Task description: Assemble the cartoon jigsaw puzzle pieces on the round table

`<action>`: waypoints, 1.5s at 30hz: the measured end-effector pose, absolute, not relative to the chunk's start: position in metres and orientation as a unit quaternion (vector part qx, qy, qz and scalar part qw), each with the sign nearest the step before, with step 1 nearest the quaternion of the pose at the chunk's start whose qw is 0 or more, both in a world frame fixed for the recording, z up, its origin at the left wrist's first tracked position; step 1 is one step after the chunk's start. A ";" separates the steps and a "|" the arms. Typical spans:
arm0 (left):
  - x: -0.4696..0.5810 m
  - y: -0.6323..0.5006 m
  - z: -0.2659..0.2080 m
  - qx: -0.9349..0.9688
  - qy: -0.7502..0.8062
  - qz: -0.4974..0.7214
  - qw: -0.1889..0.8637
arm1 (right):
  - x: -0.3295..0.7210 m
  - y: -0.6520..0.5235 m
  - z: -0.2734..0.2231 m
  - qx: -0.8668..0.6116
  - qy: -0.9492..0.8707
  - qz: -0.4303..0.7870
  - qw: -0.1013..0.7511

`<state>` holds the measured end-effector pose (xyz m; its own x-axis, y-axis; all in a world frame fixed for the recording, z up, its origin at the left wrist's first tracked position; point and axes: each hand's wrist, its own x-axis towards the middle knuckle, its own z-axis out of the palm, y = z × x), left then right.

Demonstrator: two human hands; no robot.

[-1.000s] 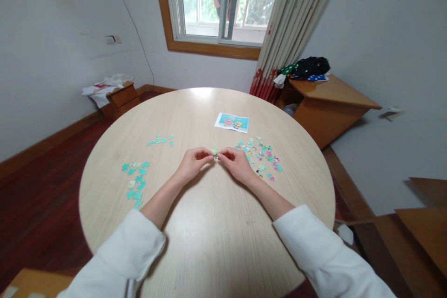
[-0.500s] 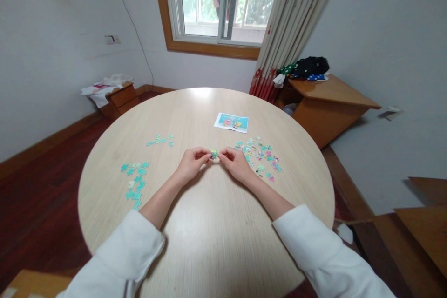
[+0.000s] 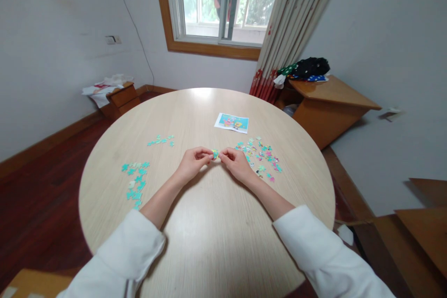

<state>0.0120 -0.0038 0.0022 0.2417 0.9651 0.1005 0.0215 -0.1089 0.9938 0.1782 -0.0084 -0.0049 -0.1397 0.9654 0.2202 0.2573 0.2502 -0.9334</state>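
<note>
Between my two hands, above the middle of the table, are small teal and yellow puzzle pieces (image 3: 215, 154). My left hand (image 3: 193, 163) pinches them from the left with thumb and forefinger. From the other side my right hand (image 3: 235, 163) pinches them too; its fingers partly cover them, so I cannot tell whether they are joined. Many loose, mixed-colour puzzle pieces (image 3: 262, 156) lie spread just beyond my right hand. Farther back is a printed picture sheet (image 3: 232, 123) with pink and yellow cartoon figures on teal.
Teal and pale green puzzle pieces (image 3: 138, 179) lie at the left of the round wooden table (image 3: 216, 242), with a smaller group (image 3: 160, 140) behind them. Past the table's right edge stands a wooden cabinet (image 3: 335, 91) with clothes on it. A curtained window is behind.
Hardly anything differs. My fingers have shifted very slightly around the puzzle pieces; both arms stay in the same place.
</note>
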 end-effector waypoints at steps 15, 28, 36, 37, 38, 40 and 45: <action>0.011 0.000 -0.007 0.609 0.400 0.458 0.509 | 0.175 -0.008 -0.005 -0.470 -0.649 0.400 0.445; -0.011 0.015 0.001 0.580 0.523 0.519 0.347 | 0.177 -0.006 -0.008 -0.489 -0.658 0.373 0.433; -0.005 0.012 -0.015 0.649 0.556 0.421 0.303 | 0.176 -0.009 -0.010 -0.498 -0.698 0.298 0.420; -0.005 0.012 -0.016 0.658 0.560 0.416 0.286 | 0.176 -0.009 -0.010 -0.498 -0.710 0.277 0.414; -0.004 0.011 -0.017 0.664 0.563 0.412 0.269 | 0.176 -0.009 -0.011 -0.495 -0.724 0.256 0.407; -0.004 0.011 -0.018 0.673 0.568 0.404 0.247 | 0.176 -0.008 -0.013 -0.480 -0.753 0.221 0.393; -0.002 0.012 -0.020 0.689 0.569 0.395 0.213 | 0.177 -0.006 -0.018 -0.453 -0.805 0.159 0.348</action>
